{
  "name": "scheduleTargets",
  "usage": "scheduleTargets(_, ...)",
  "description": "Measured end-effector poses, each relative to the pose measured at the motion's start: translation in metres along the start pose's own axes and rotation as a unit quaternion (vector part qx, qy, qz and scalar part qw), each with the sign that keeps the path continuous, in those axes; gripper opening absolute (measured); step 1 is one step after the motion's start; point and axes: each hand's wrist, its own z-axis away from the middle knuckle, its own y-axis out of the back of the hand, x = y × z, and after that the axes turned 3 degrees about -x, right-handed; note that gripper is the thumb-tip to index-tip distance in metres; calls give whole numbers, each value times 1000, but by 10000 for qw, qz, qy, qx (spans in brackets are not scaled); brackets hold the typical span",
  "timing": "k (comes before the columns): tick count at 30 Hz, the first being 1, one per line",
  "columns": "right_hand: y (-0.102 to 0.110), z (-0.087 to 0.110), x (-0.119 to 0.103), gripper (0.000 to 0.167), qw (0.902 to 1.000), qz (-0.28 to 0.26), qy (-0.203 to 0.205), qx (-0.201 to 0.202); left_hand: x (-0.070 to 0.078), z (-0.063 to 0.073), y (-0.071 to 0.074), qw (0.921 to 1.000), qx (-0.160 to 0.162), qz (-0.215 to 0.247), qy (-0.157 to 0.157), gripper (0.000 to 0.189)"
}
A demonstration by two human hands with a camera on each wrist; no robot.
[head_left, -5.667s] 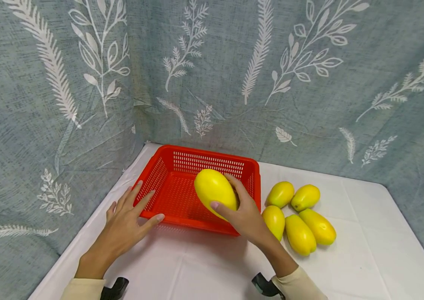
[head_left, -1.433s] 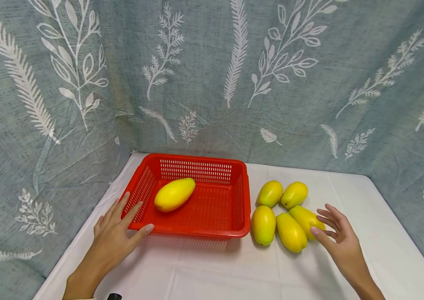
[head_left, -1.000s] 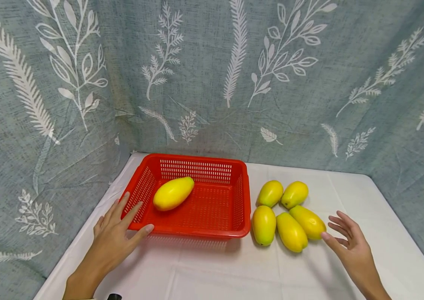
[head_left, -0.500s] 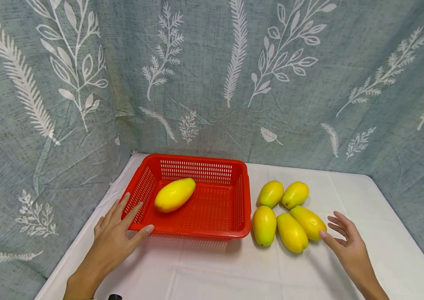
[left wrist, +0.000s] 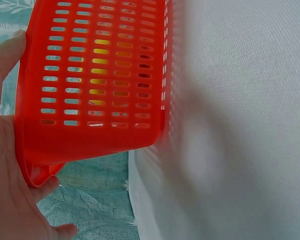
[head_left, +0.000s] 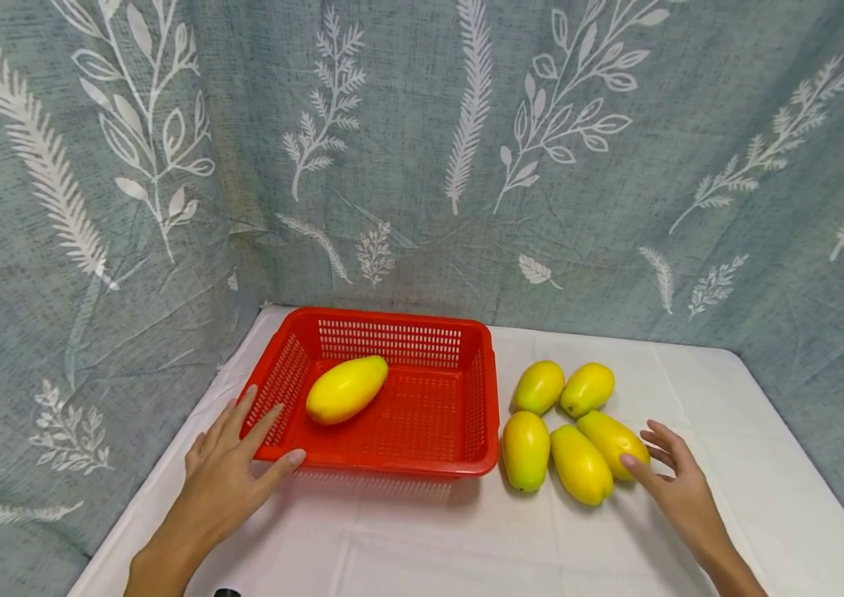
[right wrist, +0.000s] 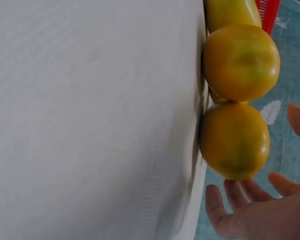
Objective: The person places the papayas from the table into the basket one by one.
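My left hand (head_left: 224,473) rests at the front left corner of the red plastic basket (head_left: 392,460), its fingers spread along the rim. In the left wrist view the thumb (left wrist: 12,50) touches the rim. One yellow papaya-like fruit (head_left: 347,390) lies in the basket's left half. My right hand (head_left: 679,489) is relaxed beside the rightmost loose papaya-like fruit (head_left: 613,444), with its fingertips around that fruit's near right end. In the right wrist view the fingers lie close to this fruit (right wrist: 235,142); whether they touch it I cannot tell. Nothing is held in either hand.
Several more yellow-green fruits, such as the front one (head_left: 582,466) and the left one (head_left: 526,452), lie clustered right of the basket. A white cloth (head_left: 422,539) covers the table. Patterned blue-grey curtains (head_left: 422,166) hang behind it and along the sides.
The fruit that my right hand held over the basket earlier now lies inside it. My right hand has gone to the loose fruits and just moved slightly left, closer to the rightmost one.
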Motion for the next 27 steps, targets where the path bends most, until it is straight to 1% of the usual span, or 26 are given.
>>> scheduleTargets(6, -4, -7, -3, 94, 9984, -187, -392, -371, -1, 1, 1, 9999, -91, -45, 52, 83)
scheduleTargets(13, -7, -15, -8, 103, 9943, 95, -805, -699, -1, 3, 1, 10000, 50, -48, -41, 81)
scheduleTargets(19, -7, -20, -10, 102, 9932, 290, -723, -860, -1, 1, 1, 10000, 58, -34, -52, 81)
scheduleTargets(23, -6, -23, -10, 102, 9929, 353, -656, -931, 0, 1, 1, 10000, 3, -8, -21, 81)
scheduleTargets(27, -6, -25, -11, 102, 9920, 359, -665, -1009, 1, 1, 1, 10000, 17, 35, -23, 80)
